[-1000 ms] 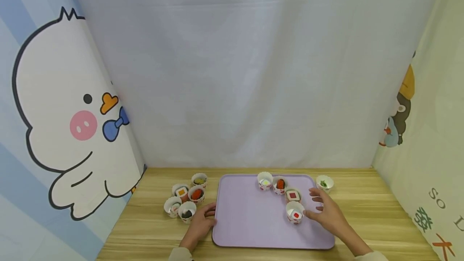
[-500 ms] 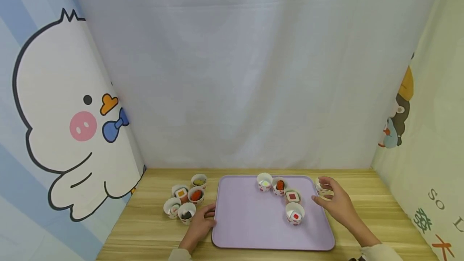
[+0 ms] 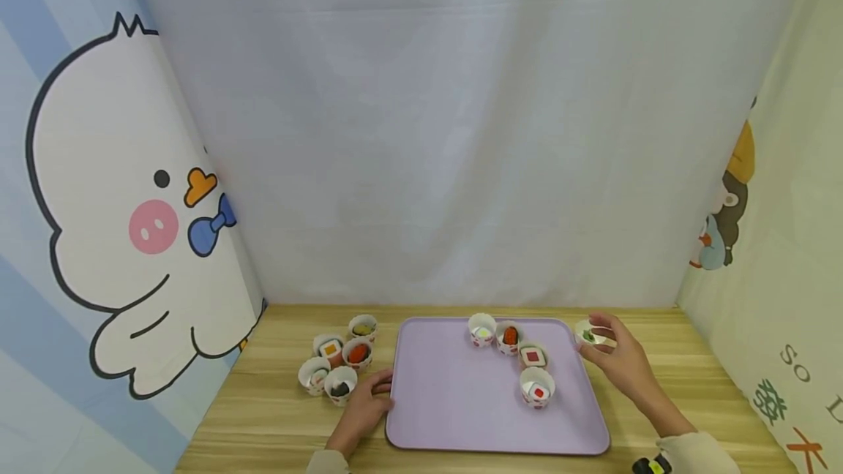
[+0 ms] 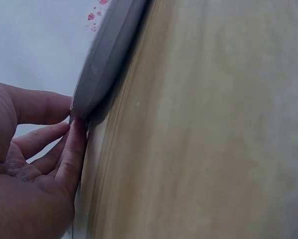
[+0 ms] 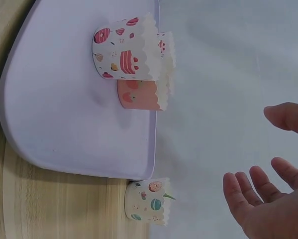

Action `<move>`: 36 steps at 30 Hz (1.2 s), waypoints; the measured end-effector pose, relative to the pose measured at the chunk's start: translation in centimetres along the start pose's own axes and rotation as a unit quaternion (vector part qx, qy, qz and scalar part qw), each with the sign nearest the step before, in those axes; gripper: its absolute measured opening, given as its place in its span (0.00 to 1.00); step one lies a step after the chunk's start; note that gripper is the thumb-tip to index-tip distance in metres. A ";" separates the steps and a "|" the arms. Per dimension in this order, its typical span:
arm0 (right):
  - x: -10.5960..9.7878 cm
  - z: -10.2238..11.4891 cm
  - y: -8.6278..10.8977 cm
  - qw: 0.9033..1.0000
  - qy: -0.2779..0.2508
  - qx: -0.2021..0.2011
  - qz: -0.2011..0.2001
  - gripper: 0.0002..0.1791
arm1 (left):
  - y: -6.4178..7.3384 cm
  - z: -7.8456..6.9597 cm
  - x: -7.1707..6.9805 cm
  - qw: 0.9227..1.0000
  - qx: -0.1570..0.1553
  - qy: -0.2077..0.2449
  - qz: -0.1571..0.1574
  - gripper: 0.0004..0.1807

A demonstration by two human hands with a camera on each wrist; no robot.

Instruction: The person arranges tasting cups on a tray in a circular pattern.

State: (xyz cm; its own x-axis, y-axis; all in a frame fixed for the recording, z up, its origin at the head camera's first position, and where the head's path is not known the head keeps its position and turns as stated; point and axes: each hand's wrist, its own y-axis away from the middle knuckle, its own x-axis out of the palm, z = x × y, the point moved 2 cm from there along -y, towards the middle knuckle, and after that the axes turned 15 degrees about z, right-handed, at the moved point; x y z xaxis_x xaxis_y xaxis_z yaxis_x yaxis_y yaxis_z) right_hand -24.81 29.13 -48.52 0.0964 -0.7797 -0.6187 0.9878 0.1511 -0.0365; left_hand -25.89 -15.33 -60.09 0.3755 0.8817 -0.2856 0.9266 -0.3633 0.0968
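Wooden table, lilac tray, 5 cups at left, 1 cup at right

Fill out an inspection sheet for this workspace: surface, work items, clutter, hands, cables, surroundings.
Surface: wood-grain table under a purple tray.
Work items: four paper cups on the tray; five more cups left of it; one leaf-topped cup beyond its right side.
Clutter: dark object by the right sleeve, unidentified.
Left hand: touches the tray's left edge.
Right hand: open, near the leaf-topped cup, not touching.
Cables: nothing seen.
Surroundings: pale curtain behind; printed sheets both sides.
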 end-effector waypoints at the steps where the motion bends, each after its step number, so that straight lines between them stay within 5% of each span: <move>1: -0.1 -0.1 0.0 1.000 -0.002 0.004 0.000 0.36 | 0.0 -0.1 0.0 1.000 0.002 -0.001 0.000 0.33; 22: -1.6 -2.8 -0.4 0.999 -0.006 0.051 -0.005 0.36 | -0.1 -0.5 -0.1 0.998 0.005 -0.055 -0.008 0.32; 31: -2.3 -5.5 -0.9 0.996 0.002 0.077 -0.045 0.39 | -0.1 -0.6 -0.1 1.000 -0.014 -0.021 0.002 0.34; 36: -2.6 -7.1 -1.4 0.995 -0.024 0.096 -0.028 0.50 | 0.1 -0.7 -0.1 1.000 -0.020 0.015 0.009 0.34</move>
State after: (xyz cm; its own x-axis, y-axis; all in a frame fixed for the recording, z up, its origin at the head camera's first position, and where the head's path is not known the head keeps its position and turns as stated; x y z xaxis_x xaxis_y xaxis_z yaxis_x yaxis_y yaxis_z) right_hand -27.28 35.25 -52.45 0.0413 -0.8120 -0.5821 0.9964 -0.0096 0.0840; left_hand -25.80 -15.28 -59.39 0.3911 0.8844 -0.2547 0.9199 -0.3667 0.1391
